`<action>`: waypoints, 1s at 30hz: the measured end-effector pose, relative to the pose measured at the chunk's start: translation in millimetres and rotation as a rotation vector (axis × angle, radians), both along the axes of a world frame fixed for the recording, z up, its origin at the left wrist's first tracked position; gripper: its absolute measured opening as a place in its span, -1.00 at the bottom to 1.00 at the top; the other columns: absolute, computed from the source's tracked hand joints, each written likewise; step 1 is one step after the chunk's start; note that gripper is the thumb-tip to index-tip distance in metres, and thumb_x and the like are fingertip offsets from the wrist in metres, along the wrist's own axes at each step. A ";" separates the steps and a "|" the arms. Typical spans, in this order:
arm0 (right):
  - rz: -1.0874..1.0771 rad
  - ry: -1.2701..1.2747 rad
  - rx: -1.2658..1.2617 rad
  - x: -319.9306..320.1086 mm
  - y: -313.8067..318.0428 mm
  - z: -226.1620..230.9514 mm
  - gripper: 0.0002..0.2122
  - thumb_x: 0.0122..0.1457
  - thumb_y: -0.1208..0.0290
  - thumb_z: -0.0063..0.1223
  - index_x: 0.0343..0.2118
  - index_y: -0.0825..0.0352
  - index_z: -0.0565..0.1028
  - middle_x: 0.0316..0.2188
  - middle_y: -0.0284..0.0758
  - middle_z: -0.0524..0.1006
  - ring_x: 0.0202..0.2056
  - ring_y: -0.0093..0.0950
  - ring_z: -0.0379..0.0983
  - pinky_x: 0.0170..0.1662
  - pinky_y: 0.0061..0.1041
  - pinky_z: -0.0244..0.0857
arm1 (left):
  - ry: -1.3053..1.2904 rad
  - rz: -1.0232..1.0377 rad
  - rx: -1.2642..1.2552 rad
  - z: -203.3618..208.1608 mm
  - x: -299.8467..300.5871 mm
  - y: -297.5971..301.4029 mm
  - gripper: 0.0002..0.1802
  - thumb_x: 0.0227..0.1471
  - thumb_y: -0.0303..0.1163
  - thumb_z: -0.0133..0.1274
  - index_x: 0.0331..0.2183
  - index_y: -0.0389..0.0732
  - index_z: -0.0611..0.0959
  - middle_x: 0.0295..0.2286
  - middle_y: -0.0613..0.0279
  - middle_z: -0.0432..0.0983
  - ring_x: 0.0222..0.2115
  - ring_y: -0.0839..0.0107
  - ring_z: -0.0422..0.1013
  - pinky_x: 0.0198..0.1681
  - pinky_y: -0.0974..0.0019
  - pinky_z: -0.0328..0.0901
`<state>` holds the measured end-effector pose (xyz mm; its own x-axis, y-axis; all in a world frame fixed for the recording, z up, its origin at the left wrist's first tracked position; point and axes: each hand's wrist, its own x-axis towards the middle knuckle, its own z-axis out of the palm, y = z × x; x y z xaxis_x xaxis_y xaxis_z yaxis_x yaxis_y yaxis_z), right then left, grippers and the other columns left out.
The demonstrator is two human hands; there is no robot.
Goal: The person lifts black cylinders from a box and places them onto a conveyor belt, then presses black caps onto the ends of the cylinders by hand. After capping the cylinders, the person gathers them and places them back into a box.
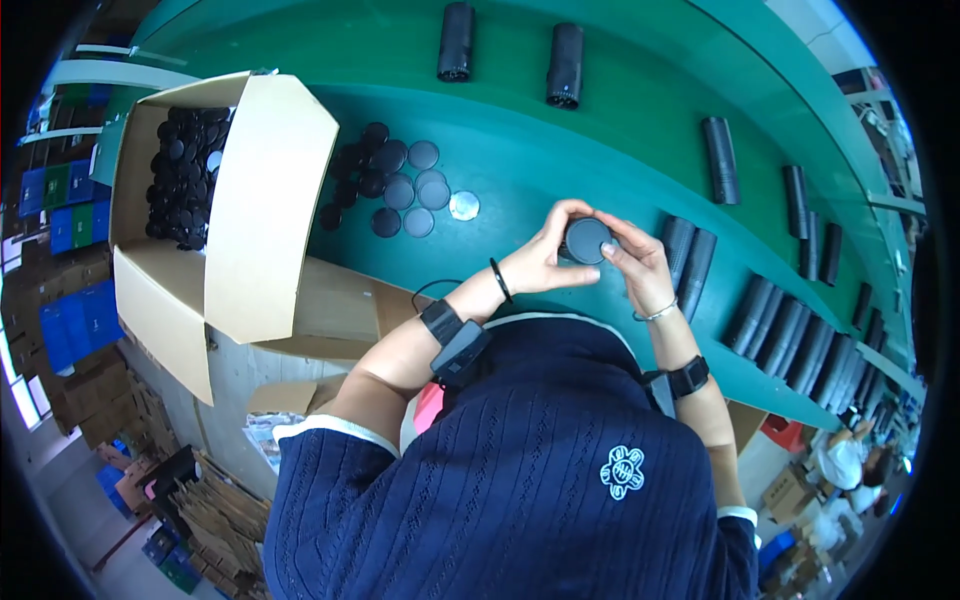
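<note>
A dark cylinder with a round flat end [588,241] is held between my two hands, its round face turned up toward me. My left hand [545,258] curls its fingers round the far left side of it, with the thumb stretched out below. From the other side my right hand [640,258] grips it, the thumb pressed at the face's right edge. The rest of the cylinder is hidden by the hands and the face. To the left, several loose black discs [398,191] lie on the green table [510,260], along with one shiny pale disc [464,206].
An open cardboard box [268,200] full of black discs [185,170] stands at the left. Ribbed black cylinders [697,270] lie to the right of my hands, with a row of several more [800,340] beyond. Others [565,65] lie on the far green strip.
</note>
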<state>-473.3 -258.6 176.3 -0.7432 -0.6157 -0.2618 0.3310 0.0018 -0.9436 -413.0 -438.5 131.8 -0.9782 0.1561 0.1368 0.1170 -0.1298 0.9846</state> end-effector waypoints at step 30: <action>0.037 0.432 0.234 -13.0 -46.6 5.7 -0.36 -0.16 0.54 0.30 0.07 0.31 0.29 -0.04 -0.26 0.38 -0.01 -0.40 0.35 0.05 -0.46 0.26 | 0.021 0.257 -0.411 10.0 -10.7 -23.0 -0.25 -0.20 -0.34 0.22 0.05 -0.26 0.29 -0.04 -0.10 0.34 -0.02 -0.04 0.31 -0.01 0.11 0.27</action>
